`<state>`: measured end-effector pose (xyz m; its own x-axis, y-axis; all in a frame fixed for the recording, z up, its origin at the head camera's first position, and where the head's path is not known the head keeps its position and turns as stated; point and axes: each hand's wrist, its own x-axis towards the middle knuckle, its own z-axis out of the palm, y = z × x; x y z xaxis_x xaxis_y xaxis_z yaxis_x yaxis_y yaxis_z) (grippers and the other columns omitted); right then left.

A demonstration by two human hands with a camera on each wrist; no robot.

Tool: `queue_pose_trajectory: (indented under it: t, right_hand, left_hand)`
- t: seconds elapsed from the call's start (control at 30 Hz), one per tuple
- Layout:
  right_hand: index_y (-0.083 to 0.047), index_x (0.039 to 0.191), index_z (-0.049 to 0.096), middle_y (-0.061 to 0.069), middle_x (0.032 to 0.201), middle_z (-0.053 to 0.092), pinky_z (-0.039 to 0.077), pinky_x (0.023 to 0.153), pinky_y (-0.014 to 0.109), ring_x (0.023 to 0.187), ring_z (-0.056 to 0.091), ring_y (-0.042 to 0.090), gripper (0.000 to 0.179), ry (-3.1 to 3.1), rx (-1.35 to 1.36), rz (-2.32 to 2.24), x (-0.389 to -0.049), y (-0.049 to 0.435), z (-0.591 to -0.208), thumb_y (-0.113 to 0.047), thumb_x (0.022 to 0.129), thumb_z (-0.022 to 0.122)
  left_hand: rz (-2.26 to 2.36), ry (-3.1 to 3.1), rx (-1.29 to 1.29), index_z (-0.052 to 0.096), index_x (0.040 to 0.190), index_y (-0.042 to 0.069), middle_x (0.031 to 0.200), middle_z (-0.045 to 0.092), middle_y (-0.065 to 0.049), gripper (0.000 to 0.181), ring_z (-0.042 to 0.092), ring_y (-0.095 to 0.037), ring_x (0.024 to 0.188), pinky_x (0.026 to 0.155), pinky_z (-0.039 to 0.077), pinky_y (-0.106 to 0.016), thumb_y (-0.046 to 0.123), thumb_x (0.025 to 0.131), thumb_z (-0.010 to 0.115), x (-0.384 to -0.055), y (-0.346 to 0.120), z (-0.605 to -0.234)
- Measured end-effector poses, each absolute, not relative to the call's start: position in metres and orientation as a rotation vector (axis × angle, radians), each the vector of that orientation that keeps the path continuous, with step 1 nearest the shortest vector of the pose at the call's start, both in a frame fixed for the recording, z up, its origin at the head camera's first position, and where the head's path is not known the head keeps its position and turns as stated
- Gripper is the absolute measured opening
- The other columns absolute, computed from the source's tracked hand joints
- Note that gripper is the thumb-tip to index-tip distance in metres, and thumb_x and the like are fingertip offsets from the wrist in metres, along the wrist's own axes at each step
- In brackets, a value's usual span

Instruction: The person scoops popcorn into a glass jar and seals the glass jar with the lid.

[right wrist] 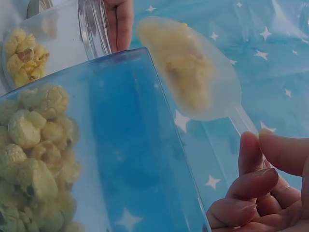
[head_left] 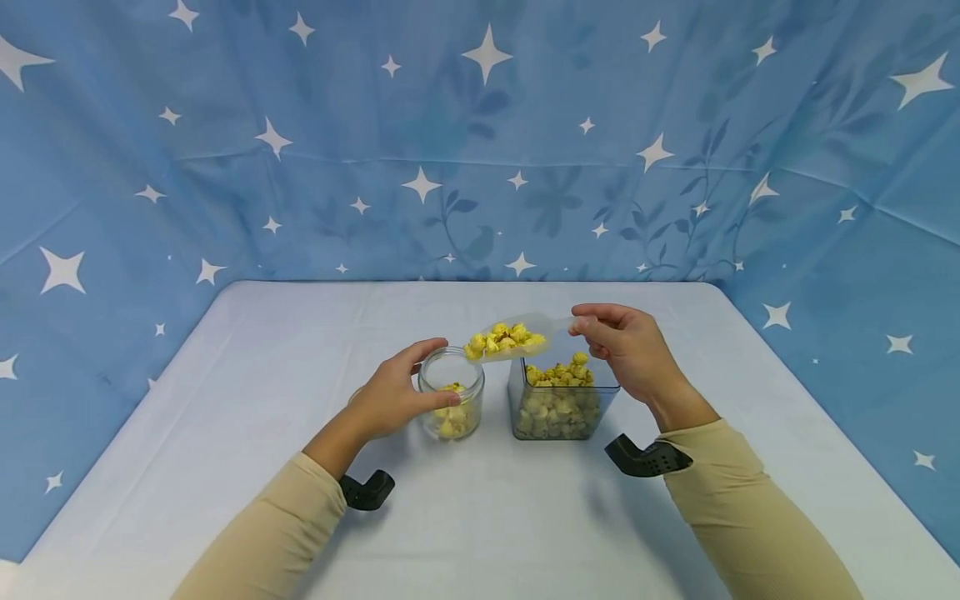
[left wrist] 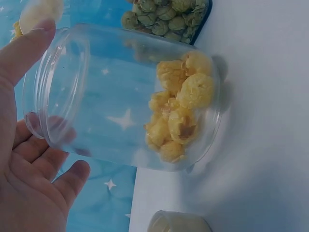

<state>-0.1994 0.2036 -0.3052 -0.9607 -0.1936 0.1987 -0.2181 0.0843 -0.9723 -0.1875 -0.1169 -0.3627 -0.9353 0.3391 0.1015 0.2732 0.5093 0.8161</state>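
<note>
My left hand (head_left: pixel 397 390) holds a clear jar (left wrist: pixel 111 96) near its mouth, thumb on one side and fingers on the other. Several pieces of yellow popcorn (left wrist: pixel 178 106) lie at the jar's bottom. In the head view my right hand (head_left: pixel 622 346) pinches the thin handle of a translucent scoop (right wrist: pixel 224 92) between thumb and fingertips. Popcorn (head_left: pixel 506 337) fills the scoop, whose front end is right at the jar's rim. Below the scoop stands a bluish clear square container (head_left: pixel 558 408), about half full of popcorn.
A small translucent round item (left wrist: pixel 178 222) sits beside the jar in the left wrist view, mostly hidden by the left hand from above. A white-covered table (head_left: pixel 465 517) lies beneath everything, with a blue star-patterned cloth (head_left: pixel 450 125) hanging behind it.
</note>
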Motion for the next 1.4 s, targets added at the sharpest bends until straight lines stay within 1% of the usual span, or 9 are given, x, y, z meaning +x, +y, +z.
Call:
queue_pose_trajectory:
  t: [0.1,0.27,0.67,0.97,1.2,1.4]
  right_hand:
    - [0.015,0.125,0.057,-0.004,0.090,0.069,0.036,0.062,0.028,0.066,0.041,0.014,0.031,-2.347,0.424,2.017,-0.2000,0.2015,-0.3046,-0.007,0.102,0.057]
    - [0.016,0.128,0.056,-0.003,0.092,0.069,0.038,0.063,0.028,0.070,0.043,0.016,0.036,-2.432,0.407,1.916,-0.1996,0.1992,-0.3025,-0.011,0.102,0.058]
    - [0.012,0.129,0.058,0.000,0.094,0.067,0.040,0.067,0.029,0.078,0.046,0.021,0.036,-2.507,0.424,1.824,-0.2004,0.1957,-0.2998,-0.013,0.103,0.058]
    - [0.013,0.128,0.057,0.000,0.094,0.067,0.039,0.066,0.028,0.075,0.044,0.020,0.036,-2.497,0.427,1.844,-0.1984,0.1955,-0.2971,-0.012,0.103,0.058]
    - [0.012,0.129,0.058,-0.001,0.093,0.067,0.038,0.066,0.029,0.073,0.043,0.020,0.035,-2.502,0.435,1.835,-0.1989,0.1966,-0.2981,-0.012,0.103,0.058]
    - [0.013,0.130,0.056,-0.003,0.093,0.067,0.038,0.065,0.029,0.073,0.043,0.017,0.039,-2.478,0.421,1.860,-0.1973,0.2020,-0.2972,-0.015,0.102,0.060]
  left_hand:
    - [1.435,2.657,0.536,0.044,0.151,0.017,0.151,0.046,-0.004,0.085,0.048,-0.039,0.132,0.105,0.042,-0.055,0.041,0.081,0.084,-0.1874,-0.1174,-0.3641]
    - [1.453,2.632,0.535,0.043,0.152,0.016,0.153,0.044,-0.004,0.086,0.047,-0.039,0.134,0.105,0.042,-0.056,0.042,0.081,0.084,-0.1880,-0.1178,-0.3645]
    - [1.456,2.617,0.511,0.043,0.152,0.017,0.153,0.044,-0.003,0.085,0.046,-0.040,0.134,0.105,0.042,-0.055,0.039,0.081,0.085,-0.1879,-0.1173,-0.3628]
    - [1.470,2.598,0.493,0.043,0.152,0.017,0.153,0.044,-0.002,0.084,0.046,-0.039,0.135,0.105,0.042,-0.054,0.036,0.081,0.085,-0.1876,-0.1169,-0.3619]
    - [1.482,2.599,0.504,0.044,0.151,0.014,0.151,0.046,-0.004,0.084,0.047,-0.040,0.133,0.104,0.043,-0.054,0.033,0.080,0.086,-0.1882,-0.1171,-0.3622]
    - [1.435,2.616,0.504,0.042,0.152,0.015,0.152,0.045,-0.003,0.086,0.047,-0.039,0.133,0.105,0.042,-0.054,0.037,0.081,0.085,-0.1881,-0.1172,-0.3604]
